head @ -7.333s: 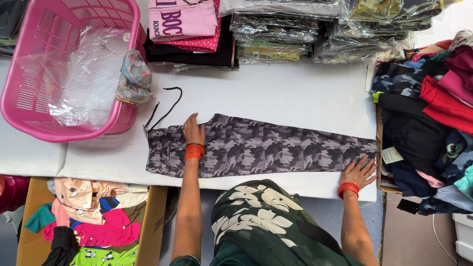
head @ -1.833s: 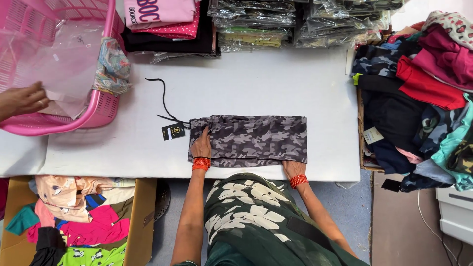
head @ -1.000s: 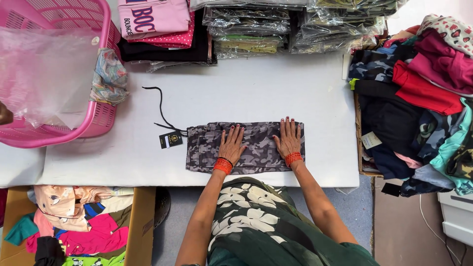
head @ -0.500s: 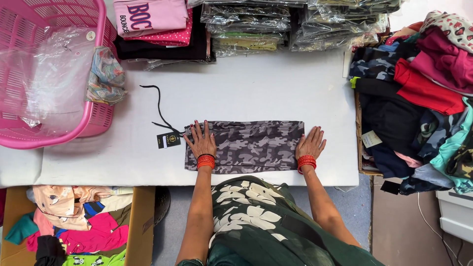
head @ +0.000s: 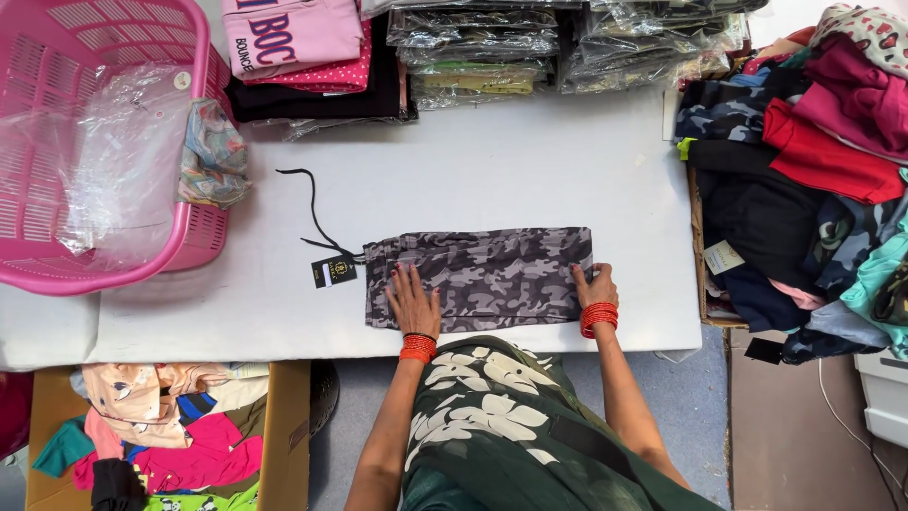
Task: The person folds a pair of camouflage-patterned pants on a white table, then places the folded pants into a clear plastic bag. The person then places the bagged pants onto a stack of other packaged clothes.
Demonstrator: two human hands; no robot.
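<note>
Pressing flat on a folded grey camouflage garment (head: 482, 276), the left hand (head: 412, 301) lies palm down with fingers spread on the cloth's near left portion, gripping nothing. The right hand (head: 594, 286) sits at the garment's right end, fingers curled about that edge; whether it pinches the fabric or merely steadies it cannot be told. The garment lies on the white table (head: 530, 161), just beyond both wrists, as a compact rectangle with its layers stacked evenly. A black hang tag (head: 334, 273) and black drawstring (head: 307, 203) trail out to the left of the left hand. Judged from its present shape, lengthwise and crosswise folds appear complete; what seems left is a final fold or smoothing. Beyond the hands, far across the table, stand bagged garments (head: 492, 43). A pink basket (head: 90, 142) holding clear plastic sits well left of the left hand; loose clothing (head: 804, 161) is heaped right of the right hand.
</note>
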